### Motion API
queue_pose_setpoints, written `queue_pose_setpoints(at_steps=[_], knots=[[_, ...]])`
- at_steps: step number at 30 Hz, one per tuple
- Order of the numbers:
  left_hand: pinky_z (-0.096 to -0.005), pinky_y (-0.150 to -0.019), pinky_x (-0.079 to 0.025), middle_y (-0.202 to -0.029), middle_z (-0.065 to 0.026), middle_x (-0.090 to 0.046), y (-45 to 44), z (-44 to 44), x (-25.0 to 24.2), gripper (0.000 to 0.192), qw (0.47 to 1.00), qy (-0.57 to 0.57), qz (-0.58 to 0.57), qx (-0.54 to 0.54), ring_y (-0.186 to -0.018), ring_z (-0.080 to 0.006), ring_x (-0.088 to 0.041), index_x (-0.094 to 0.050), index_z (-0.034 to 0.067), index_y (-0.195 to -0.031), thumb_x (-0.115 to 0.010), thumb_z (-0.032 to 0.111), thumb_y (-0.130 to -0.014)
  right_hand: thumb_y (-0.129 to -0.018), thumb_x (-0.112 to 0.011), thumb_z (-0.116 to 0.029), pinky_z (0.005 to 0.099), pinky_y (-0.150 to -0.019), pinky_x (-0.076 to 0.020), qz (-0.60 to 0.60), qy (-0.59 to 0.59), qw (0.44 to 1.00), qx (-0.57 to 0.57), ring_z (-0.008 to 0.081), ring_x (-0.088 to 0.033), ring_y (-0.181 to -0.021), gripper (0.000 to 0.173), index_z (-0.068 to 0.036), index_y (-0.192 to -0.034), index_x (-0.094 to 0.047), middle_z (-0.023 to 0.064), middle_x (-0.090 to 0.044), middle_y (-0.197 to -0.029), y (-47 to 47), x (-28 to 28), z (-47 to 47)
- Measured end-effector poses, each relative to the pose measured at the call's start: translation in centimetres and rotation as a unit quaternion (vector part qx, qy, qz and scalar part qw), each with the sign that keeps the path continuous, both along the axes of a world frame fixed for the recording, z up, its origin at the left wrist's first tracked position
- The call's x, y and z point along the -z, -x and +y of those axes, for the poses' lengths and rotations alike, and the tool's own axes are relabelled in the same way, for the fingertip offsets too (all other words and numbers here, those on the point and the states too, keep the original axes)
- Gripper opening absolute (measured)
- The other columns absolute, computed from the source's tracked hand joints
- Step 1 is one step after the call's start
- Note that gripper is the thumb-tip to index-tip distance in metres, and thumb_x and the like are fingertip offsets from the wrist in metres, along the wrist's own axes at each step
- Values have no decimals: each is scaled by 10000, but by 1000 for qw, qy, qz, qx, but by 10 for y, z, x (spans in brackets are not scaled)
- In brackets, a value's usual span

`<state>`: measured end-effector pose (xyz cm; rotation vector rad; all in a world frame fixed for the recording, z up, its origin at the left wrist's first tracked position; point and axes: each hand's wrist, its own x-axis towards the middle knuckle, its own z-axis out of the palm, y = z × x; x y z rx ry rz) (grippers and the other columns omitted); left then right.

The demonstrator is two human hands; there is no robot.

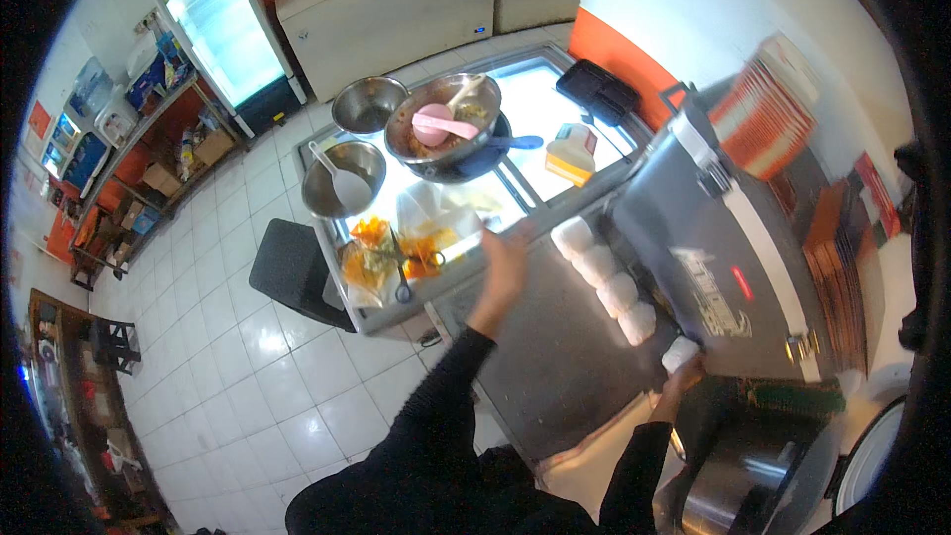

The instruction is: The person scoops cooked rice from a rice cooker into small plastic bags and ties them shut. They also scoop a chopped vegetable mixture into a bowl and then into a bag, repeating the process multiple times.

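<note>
My right hand (683, 379) grips a small white wrapped bundle (679, 354) at the near end of a row of similar white bundles (615, 293). The row lies on a dark tabletop (550, 364), alongside a large grey bag (713, 238) with pale straps and buckles. My left hand (503, 279), blurred, hovers over the border between this tabletop and a lit glass-topped case (475, 197). Its thumb and fingers look apart, and I see nothing between them. Close by on the glass are clear plastic (435, 212), orange-stained wrappings (371, 271) and dark-handled scissors (402, 275).
Metal bowls (368, 105) and a pan with a pink ladle (433, 126) crowd the glass case. Also there are a yellow-and-white container (570, 154) and a black tray (598, 91). A dark bin (293, 264) stands below its left edge. Stacked cartons (765, 108) rise behind the bag.
</note>
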<state>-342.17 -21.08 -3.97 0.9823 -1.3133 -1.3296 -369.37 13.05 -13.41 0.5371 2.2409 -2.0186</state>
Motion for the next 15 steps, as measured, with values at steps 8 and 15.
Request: queue_pose_setpoints(at_steps=[8, 15], knots=[[-389, -539, -627, -1178, -295, -442, -83, -229, -10, 740, 990, -85, 21, -109, -717, -291, -644, -199, -114, -1324, -668, 225, -864, -918, -486, -429, 532, -808, -488, -69, -239, 960, 131, 372, -597, -1021, 525, -36, -1265, -465, 206, -576, -1189, -3, 27, -59], [-458, -544, -633, -1237, -237, -429, -78, -227, -16, 426, 970, -97, 167, -148, -910, -371, -620, -320, -37, -1252, -514, 17, -877, -930, -439, -443, 605, -1018, -311, 147, -665, 724, -110, 458, -287, -1297, 630, -38, -1401, -335, 241, -315, -1422, -78, 16, -10]])
